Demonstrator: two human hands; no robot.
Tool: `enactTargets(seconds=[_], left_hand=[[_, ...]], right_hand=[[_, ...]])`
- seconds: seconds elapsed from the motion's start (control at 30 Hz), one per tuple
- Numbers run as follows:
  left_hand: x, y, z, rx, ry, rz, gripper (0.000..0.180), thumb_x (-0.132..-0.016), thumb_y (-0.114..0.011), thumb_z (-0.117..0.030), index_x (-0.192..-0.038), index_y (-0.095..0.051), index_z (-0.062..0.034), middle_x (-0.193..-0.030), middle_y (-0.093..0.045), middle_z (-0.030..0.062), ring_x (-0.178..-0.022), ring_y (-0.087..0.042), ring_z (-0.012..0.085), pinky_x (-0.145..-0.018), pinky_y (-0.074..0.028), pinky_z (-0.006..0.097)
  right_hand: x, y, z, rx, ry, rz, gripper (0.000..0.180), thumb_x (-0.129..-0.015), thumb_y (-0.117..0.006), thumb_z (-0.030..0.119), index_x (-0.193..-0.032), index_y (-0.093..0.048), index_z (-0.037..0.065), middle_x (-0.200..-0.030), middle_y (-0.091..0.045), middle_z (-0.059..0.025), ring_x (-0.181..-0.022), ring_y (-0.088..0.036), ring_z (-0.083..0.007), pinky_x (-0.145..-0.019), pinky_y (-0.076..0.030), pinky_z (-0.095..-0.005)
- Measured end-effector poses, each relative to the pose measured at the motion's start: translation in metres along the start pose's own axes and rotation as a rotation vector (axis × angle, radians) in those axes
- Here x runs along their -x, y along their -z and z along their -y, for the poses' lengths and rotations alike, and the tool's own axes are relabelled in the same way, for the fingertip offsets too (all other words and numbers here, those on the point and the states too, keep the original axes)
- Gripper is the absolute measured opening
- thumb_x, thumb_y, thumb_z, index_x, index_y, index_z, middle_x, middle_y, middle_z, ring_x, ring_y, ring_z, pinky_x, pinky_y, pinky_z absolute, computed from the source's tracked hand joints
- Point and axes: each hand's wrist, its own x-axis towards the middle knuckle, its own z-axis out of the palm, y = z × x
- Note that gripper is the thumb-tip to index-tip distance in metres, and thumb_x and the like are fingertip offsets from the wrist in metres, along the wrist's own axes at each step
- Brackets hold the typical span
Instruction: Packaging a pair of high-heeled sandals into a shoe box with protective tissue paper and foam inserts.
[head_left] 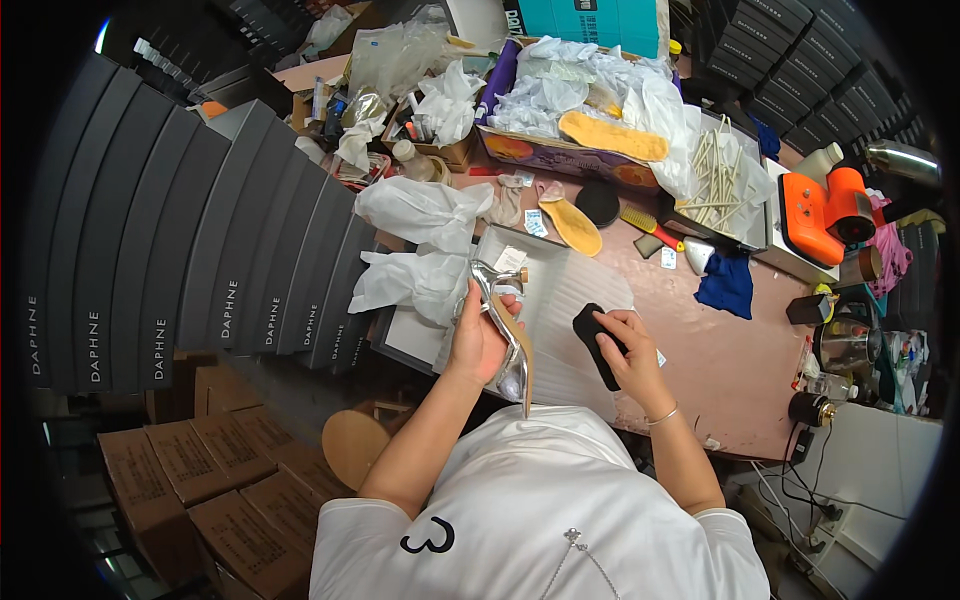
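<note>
My left hand (474, 343) is closed around a shiny silver heeled shoe (488, 275), tipped on its side so that its tan sole faces right. The shoe's toe points toward my body, and its heel sticks out at the far end. In my right hand (634, 362) is a black oblong pad (590, 330), gripped between thumb and fingers. A gap separates the pad from the shoe. Beneath both hands, an open shoebox (408, 328) and a translucent white sheet (575, 290) lie on the table. White tissue paper (420, 290) spills over the box's left side.
Tall stacks of dark grey shoeboxes (150, 230) rise at the left, above brown cartons (210, 450). A paper-filled carton (570, 165), yellow insoles (575, 226), a brush (650, 228), a blue cloth (725, 285) and an orange device (805, 220) occupy the pink table (730, 365).
</note>
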Motion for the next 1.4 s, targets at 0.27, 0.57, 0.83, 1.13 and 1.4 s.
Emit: enactTargets(seconds=[0.27, 0.57, 0.83, 1.13, 1.4], left_hand=[[0.001, -0.005, 0.011, -0.035, -0.005, 0.003, 0.044, -0.090, -0.053, -0.056, -0.112, -0.054, -0.0178, -0.094, -0.057, 0.0034, -0.091, -0.055, 0.0165, -0.083, -0.044, 0.039], [0.025, -0.038, 0.018, -0.027, 0.089, 0.218, 0.043, -0.099, -0.040, -0.049, -0.113, -0.055, -0.0113, -0.097, -0.060, 0.0058, -0.089, -0.059, 0.0158, -0.079, -0.050, 0.032], [0.023, -0.049, 0.026, -0.084, 0.106, 0.147, 0.043, -0.102, -0.031, -0.044, -0.121, -0.051, -0.0100, -0.103, -0.060, 0.0066, -0.095, -0.058, 0.0175, -0.084, -0.050, 0.034], [0.017, -0.043, 0.014, -0.048, 0.068, 0.282, 0.041, -0.102, -0.037, -0.037, -0.129, -0.049, -0.0081, -0.104, -0.059, 0.0081, -0.097, -0.056, 0.0196, -0.089, -0.048, 0.033], [0.011, -0.035, 0.001, 0.020, -0.006, 0.112, 0.041, -0.098, -0.039, -0.047, -0.120, -0.053, -0.0143, -0.107, -0.059, 0.0065, -0.097, -0.055, 0.0194, -0.096, -0.042, 0.052]], right_hand=[[-0.010, 0.002, 0.028, 0.039, 0.242, 0.113, 0.032, -0.082, -0.066, 0.003, -0.113, -0.064, 0.003, -0.104, -0.058, -0.0127, -0.094, -0.058, -0.0280, -0.082, -0.048, -0.0337], [-0.028, -0.033, 0.039, 0.201, 0.594, 0.271, 0.034, -0.069, -0.072, 0.007, -0.103, -0.066, 0.009, -0.095, -0.058, -0.0047, -0.087, -0.056, -0.0247, -0.077, -0.047, -0.0351], [-0.028, -0.021, 0.040, 0.223, 0.620, 0.238, 0.030, -0.068, -0.069, 0.008, -0.098, -0.065, 0.009, -0.093, -0.055, -0.0045, -0.090, -0.054, -0.0237, -0.078, -0.046, -0.0355], [-0.028, 0.021, 0.051, -0.235, 0.204, 0.355, 0.018, -0.082, -0.067, 0.004, -0.100, -0.068, 0.002, -0.092, -0.061, -0.0101, -0.088, -0.059, -0.0240, -0.079, -0.048, -0.0317], [0.000, 0.064, -0.145, 0.359, -0.071, -0.425, 0.026, -0.085, -0.064, 0.008, -0.109, -0.063, -0.001, -0.105, -0.059, -0.0174, -0.097, -0.058, -0.0308, -0.086, -0.046, -0.0361]])
